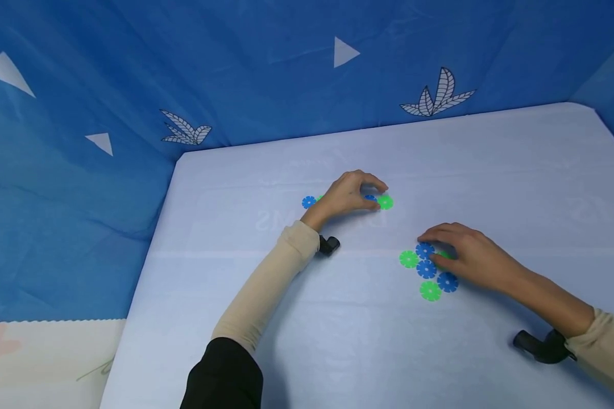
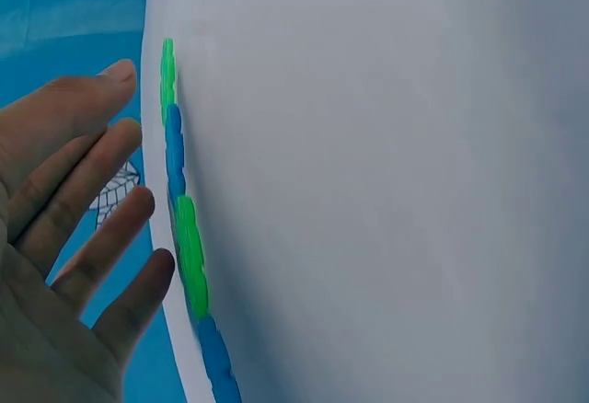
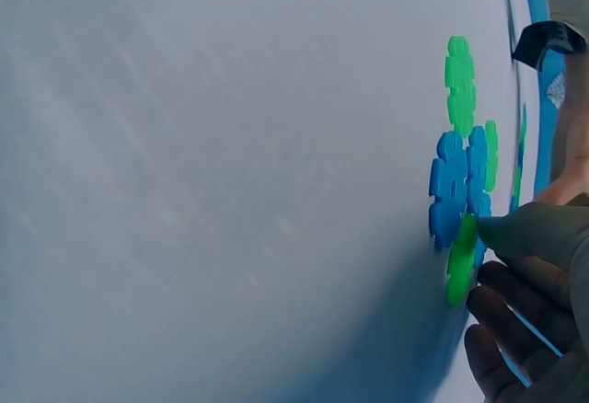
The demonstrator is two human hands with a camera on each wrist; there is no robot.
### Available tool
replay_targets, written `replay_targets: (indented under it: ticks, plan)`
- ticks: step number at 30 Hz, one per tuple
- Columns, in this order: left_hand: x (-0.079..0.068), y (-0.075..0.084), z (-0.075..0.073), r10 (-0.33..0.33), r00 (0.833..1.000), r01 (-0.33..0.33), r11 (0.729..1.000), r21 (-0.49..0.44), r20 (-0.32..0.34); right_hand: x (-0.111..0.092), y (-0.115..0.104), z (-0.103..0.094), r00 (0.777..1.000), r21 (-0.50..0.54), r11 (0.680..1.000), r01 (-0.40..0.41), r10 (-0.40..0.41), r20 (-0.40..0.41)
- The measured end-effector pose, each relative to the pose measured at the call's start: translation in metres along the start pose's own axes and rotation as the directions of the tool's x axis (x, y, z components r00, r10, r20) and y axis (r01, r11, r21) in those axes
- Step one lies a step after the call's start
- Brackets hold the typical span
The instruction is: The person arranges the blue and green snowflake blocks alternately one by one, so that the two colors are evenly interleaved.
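Black upper sleeve [image 1: 224, 375] fills the bottom edge, giving way to a beige cuff [image 1: 261, 289] that leads to the left hand [image 1: 341, 194]. Its thumb and fingers arch well apart over a row of flat, notched plastic discs, and it has hold of nothing. Blue disc [image 1: 308, 202] and green disc [image 1: 385, 202] mark the visible ends of that row, which alternates in colour; the hand hides its middle from the head camera.

The right hand [image 1: 473, 258] reaches in with thumb and forefinger parted round the top blue disc [image 1: 424, 250] of a tight cluster, its thumb tip against or just above a partly covered green disc [image 3: 463, 260]; it has no visible grip. Three blue and three green discs make up the cluster, nearer the person than the row.

Black wrist cameras [image 1: 542, 346] sit by both cuffs. Everything lies on a white-covered worktop [image 1: 517, 187], backed by blue fabric [image 1: 266, 62] printed with white triangles and leaves.
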State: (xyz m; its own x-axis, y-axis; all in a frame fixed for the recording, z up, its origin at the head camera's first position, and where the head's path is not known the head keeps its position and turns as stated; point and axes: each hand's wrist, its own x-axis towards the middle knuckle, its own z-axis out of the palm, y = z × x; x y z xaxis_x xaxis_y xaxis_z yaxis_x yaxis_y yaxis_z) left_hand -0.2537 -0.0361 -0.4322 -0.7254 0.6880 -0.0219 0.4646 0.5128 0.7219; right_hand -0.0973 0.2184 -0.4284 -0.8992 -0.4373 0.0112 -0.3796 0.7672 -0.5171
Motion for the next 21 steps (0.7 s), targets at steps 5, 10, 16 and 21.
replay_targets:
  ticks: [5,10,16,21]
  plan:
    - [0.005,0.002,0.004,-0.012,1.0,0.012,1.0,0.021,0.002,0.003,0.001,-0.001,1.0,-0.001,1.0,0.003,-0.002,0.009]
    - [0.005,0.002,0.006,-0.035,0.999,0.035,0.998,0.045,0.005,0.007,-0.001,-0.001,1.0,-0.012,1.0,-0.005,0.005,0.026]
    - [0.007,0.002,0.006,-0.047,0.999,0.045,0.995,0.088,0.02,0.011,-0.001,-0.002,0.999,-0.031,0.999,0.005,-0.003,0.05]
    - [0.008,0.004,0.006,-0.059,0.998,0.054,0.992,0.111,0.036,0.014,-0.001,-0.003,0.997,-0.007,1.0,0.006,-0.005,0.073]
